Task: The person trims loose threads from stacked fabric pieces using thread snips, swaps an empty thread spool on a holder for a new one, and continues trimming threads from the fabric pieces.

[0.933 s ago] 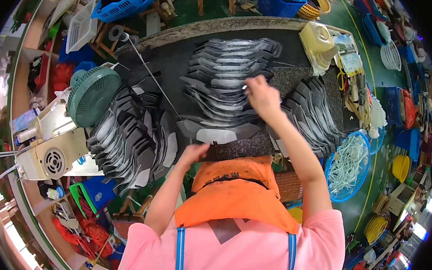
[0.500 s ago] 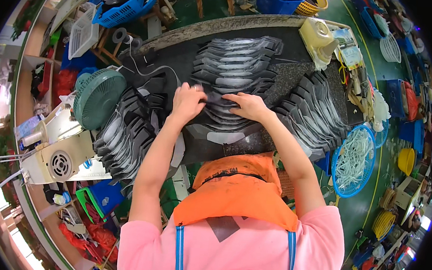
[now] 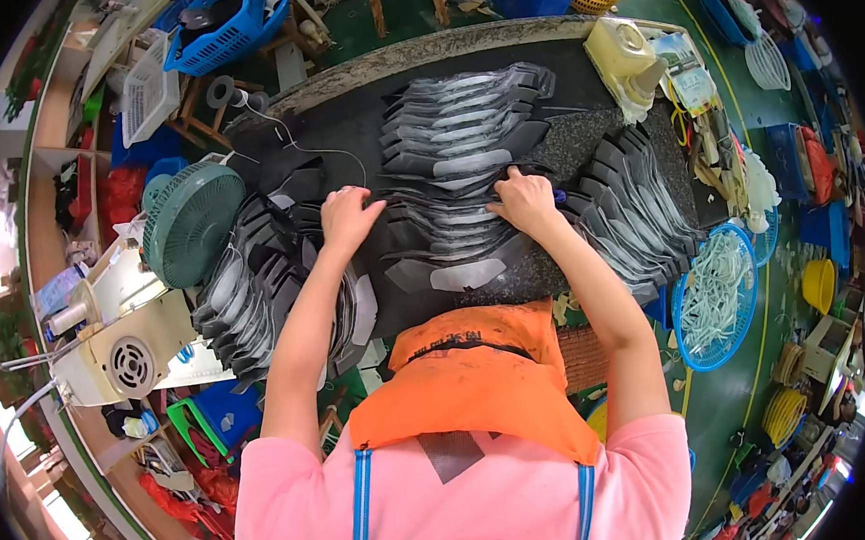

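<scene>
Just past the orange apron (image 3: 473, 403), the left hand (image 3: 350, 221) is beside the middle row of grey pieces (image 3: 452, 136) on the surface (image 3: 343, 113); the right hand (image 3: 528, 201), apart, is over the row's right side. Whether either grips is unclear. They seem to be handling pieces; lifting one needs an edge pinch. Fingers hide some edges; a blue thing (image 3: 559, 196) there is blurry.

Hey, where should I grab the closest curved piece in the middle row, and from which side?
Probably by the middle of its near edge, coming from the wearer's side: the closest curved piece has its near edge and pale patch exposed, while the row of pieces crowds its far side.
</scene>
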The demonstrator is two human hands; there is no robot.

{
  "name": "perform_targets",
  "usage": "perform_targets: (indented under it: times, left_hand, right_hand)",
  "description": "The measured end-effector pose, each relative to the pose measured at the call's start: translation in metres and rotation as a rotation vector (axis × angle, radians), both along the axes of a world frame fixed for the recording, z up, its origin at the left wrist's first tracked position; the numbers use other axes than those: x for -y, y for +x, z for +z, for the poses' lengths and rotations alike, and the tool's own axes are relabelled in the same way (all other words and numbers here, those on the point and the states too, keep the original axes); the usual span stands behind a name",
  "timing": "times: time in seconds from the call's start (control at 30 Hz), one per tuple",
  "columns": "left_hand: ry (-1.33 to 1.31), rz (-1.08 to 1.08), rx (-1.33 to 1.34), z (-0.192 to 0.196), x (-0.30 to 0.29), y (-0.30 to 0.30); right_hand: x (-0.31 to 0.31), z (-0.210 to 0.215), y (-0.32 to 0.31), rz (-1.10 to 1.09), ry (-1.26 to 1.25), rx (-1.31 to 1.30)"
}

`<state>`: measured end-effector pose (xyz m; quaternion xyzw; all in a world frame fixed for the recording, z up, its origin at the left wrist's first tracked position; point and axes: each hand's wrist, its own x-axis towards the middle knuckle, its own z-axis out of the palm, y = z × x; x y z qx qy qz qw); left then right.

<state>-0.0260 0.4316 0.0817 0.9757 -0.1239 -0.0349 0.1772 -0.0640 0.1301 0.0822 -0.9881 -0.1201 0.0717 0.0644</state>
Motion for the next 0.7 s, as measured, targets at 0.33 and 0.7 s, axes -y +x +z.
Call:
perform_targets:
  times: [0.33, 0.7]
  left_hand:
    - [-0.254, -0.303, 0.101, 0.006, 0.077, -0.031]
    - [-0.782, -0.029, -0.371, 0.03, 0.078, -0.015]
  right_hand:
    - [-0.001, 0.002, 0.006, -0.033, -0.082, -0.108]
    - [0.016, 0.044, -0.005, -0.3, 0.246, 0.232]
